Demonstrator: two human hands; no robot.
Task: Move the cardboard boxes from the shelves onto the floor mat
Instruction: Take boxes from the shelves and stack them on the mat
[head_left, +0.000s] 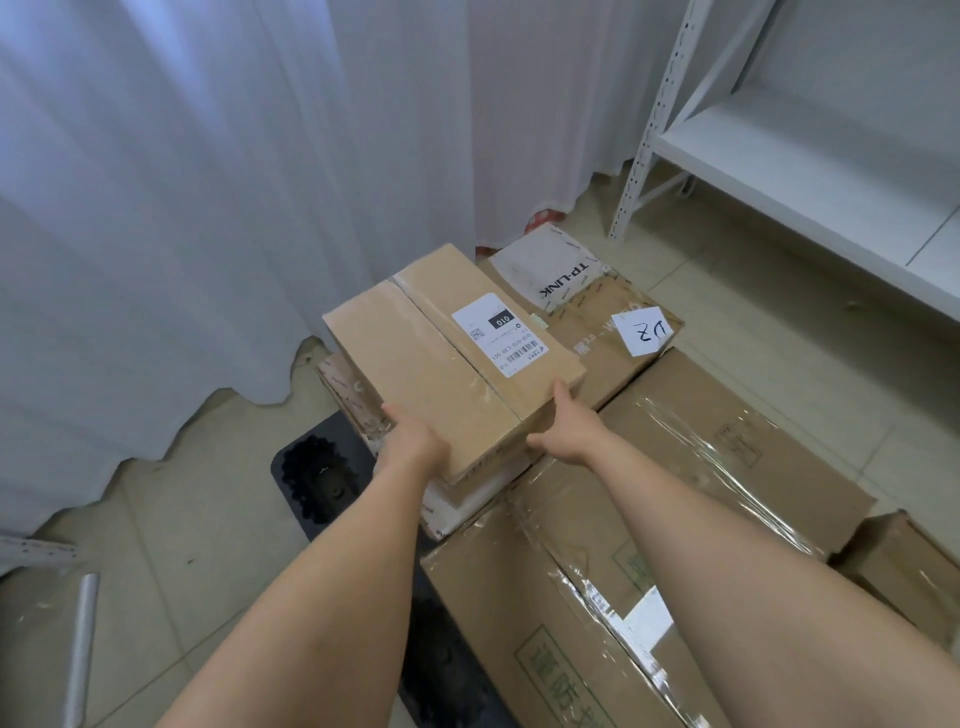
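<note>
While the left hand (415, 441) and right hand (566, 423) grasp the labelled cardboard box (447, 353) over stacked boxes (649, 499) covering the black floor mat (311, 478), the visible white shelves (810, 156) stand bare, so little seems left.

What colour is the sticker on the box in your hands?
White with a black patch, seen in the head view, on the box.

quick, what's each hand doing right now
Left hand: grips the near left corner of the labelled cardboard box.
Right hand: holds the same box at its near right edge.
</note>
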